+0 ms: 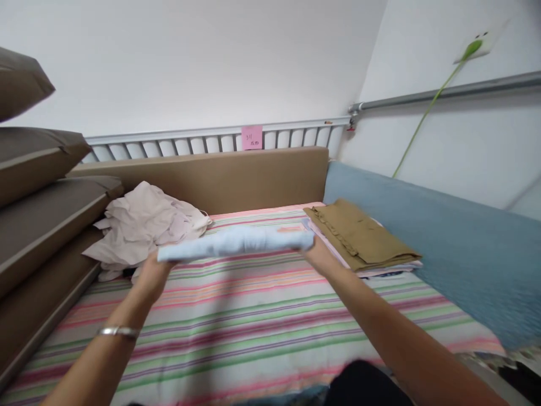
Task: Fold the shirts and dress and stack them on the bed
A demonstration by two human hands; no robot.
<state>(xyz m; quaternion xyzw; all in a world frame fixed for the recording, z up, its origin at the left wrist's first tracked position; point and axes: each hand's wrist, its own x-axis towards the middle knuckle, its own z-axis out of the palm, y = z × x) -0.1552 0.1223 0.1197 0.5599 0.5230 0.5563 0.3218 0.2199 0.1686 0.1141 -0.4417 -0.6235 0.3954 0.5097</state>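
Observation:
A folded light-blue garment [236, 242] hangs stretched between my two hands above the striped sheet [236, 316]. My left hand [150, 276] grips its left end. My right hand [319, 254] grips its right end, close to a stack of folded clothes [363, 239] with an olive-brown piece on top. Motion blurs the garment and both hands, and the cloth hides my fingers.
A crumpled heap of pale pink-beige clothes [143, 225] lies at the back left. Brown cushions [38, 214] are stacked along the left. A tan backrest [236, 177] and a blue pad [443, 242] line the back and right. A green cable [426, 107] runs down the wall.

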